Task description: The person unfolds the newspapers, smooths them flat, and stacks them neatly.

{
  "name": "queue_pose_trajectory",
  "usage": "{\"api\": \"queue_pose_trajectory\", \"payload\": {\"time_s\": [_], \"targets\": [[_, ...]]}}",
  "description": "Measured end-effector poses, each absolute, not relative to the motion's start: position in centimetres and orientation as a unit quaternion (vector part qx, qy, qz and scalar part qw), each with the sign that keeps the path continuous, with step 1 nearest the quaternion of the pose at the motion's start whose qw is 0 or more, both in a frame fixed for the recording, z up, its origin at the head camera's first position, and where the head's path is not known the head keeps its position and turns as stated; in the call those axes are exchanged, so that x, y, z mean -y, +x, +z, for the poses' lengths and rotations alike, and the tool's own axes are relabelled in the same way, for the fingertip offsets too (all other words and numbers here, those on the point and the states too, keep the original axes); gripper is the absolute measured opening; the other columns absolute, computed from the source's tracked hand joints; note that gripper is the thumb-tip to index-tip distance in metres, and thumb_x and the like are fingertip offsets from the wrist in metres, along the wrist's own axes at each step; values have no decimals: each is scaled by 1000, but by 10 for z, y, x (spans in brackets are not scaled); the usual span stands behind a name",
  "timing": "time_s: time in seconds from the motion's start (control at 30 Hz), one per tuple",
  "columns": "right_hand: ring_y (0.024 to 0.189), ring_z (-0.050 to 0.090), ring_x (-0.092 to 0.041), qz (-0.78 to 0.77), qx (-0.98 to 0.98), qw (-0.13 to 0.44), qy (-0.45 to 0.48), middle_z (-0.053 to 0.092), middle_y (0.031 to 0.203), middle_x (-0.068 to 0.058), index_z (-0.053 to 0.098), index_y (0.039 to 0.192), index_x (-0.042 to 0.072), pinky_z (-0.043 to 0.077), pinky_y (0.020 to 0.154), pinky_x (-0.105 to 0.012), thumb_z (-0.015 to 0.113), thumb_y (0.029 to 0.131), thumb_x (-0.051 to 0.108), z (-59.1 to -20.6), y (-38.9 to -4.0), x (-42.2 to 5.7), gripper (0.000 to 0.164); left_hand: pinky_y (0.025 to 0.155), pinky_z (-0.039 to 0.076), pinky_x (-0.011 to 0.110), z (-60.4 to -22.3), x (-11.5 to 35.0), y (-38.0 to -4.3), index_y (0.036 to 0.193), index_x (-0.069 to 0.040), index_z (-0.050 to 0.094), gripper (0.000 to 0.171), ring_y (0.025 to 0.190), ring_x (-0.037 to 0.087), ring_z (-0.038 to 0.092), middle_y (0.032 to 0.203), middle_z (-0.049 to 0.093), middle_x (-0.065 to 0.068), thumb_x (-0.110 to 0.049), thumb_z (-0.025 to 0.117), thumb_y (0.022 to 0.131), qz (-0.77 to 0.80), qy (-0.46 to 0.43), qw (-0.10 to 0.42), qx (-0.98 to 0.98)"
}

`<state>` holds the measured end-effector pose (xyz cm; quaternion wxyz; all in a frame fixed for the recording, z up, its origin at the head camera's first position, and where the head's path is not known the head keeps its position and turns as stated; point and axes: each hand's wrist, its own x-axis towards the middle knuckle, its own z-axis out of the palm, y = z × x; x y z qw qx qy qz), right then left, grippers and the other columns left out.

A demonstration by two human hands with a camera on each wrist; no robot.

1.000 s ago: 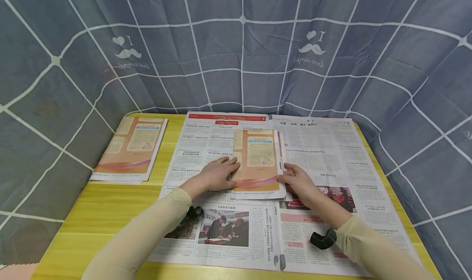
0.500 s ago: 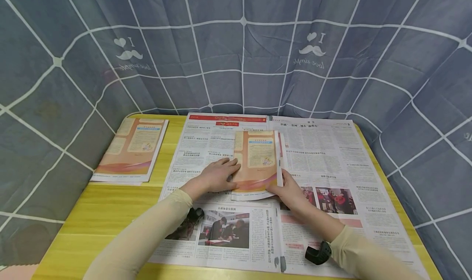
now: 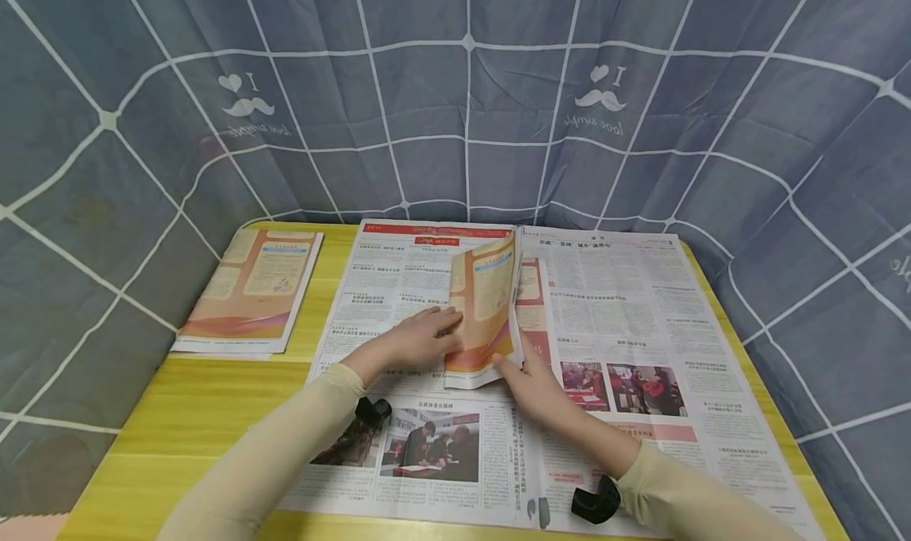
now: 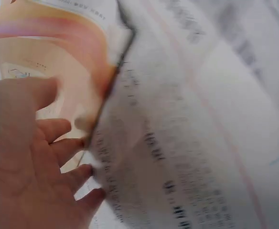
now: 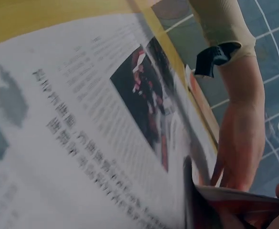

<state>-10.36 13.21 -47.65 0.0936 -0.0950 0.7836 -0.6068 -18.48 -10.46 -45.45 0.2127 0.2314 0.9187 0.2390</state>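
Raised higher than half a second ago, the right edge of the thin orange booklet [image 3: 484, 312] bends upward in a soft curve, pinched by the right hand [image 3: 537, 387]. It lies on a matte, creased newspaper [image 3: 612, 288]; the left hand [image 3: 423, 339] rests loose-fingered at its left edge. Leftward, a flat, similar pamphlet [image 3: 249, 292] sits on the streaky yellow tabletop [image 3: 206, 406], before a rippled grey-blue curtain [image 3: 527, 90].

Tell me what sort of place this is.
Probably a screened-off tabletop workspace: a gray grid-patterned curtain hangs behind and along both sides of a yellow wood-grain table, where an open newspaper lies spread. The room beyond is hidden.
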Motion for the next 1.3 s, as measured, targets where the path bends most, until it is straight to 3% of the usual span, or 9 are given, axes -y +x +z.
{"api": "queue_pose_trajectory", "payload": {"time_s": [0.17, 0.47, 0.67, 0.7, 0.77, 0.83, 0.93, 1.13, 1.3], "targets": [[125, 57, -23, -594, -790, 70, -138, 63, 133, -11, 40, 155, 12, 39, 109, -53, 48, 110, 28, -464, -104, -117, 48, 121, 23, 50, -430, 111, -190, 165, -11, 20, 66, 154, 30, 20, 169, 21, 9, -48, 31, 111, 446, 147, 238, -850], [123, 62, -26, -607, -761, 94, -209, 65, 131, -1, 24, 164, 24, 46, 102, -49, 43, 111, 30, -443, -113, -83, 57, 115, 37, 45, -377, 133, -195, 166, -11, 7, 80, 148, 31, 35, 167, 24, 12, -59, 33, 108, 589, 70, 229, -772], [120, 59, -22, -572, -782, 116, -217, 53, 146, -11, 19, 165, 29, 50, 94, -48, 42, 111, 38, -439, -119, -58, 60, 110, 43, 50, -364, 148, -195, 166, -11, 7, 76, 145, 36, 40, 165, 26, 18, -53, 36, 109, 606, 70, 235, -756], [113, 61, -25, -569, -783, 121, -221, 56, 141, -15, 16, 165, 31, 52, 88, -49, 42, 111, 39, -439, -120, -54, 60, 109, 43, 51, -363, 150, -195, 166, -11, 8, 74, 144, 37, 40, 165, 27, 19, -51, 36, 110, 607, 69, 236, -756], [119, 60, -27, -563, -783, 128, -231, 51, 148, -15, 15, 165, 33, 52, 88, -49, 40, 111, 40, -440, -122, -47, 60, 108, 44, 53, -361, 152, -195, 166, -11, 9, 71, 144, 39, 40, 164, 27, 21, -47, 36, 111, 608, 64, 239, -755], [133, 51, -26, -558, -782, 130, -245, 37, 161, -10, 14, 165, 32, 49, 97, -49, 39, 112, 38, -440, -124, -40, 60, 107, 45, 53, -361, 155, -194, 166, -12, 11, 68, 143, 40, 42, 163, 29, 21, -42, 37, 112, 606, 51, 240, -757], [137, 47, -24, -539, -790, 135, -260, 31, 164, -5, 17, 165, 29, 49, 100, -47, 41, 111, 38, -443, -126, -35, 60, 105, 46, 53, -362, 160, -194, 166, -13, 10, 66, 141, 39, 44, 160, 34, 21, -36, 40, 112, 601, 30, 238, -762], [142, 42, -21, -459, -824, 153, -295, 38, 161, -1, 25, 164, 28, 42, 109, -48, 56, 106, 40, -448, -125, -38, 67, 105, 46, 55, -371, 174, -195, 166, -12, 8, 67, 135, 39, 50, 152, 43, 23, -27, 43, 111, 580, 8, 228, -782], [146, 37, -26, -447, -839, 156, -270, 36, 163, -3, 31, 163, 25, 37, 112, -54, 61, 104, 33, -457, -127, -55, 68, 93, 54, 47, -379, 188, -196, 166, -11, 11, 65, 117, 36, 62, 141, 52, 26, -18, 42, 109, 560, 6, 214, -800]]}}
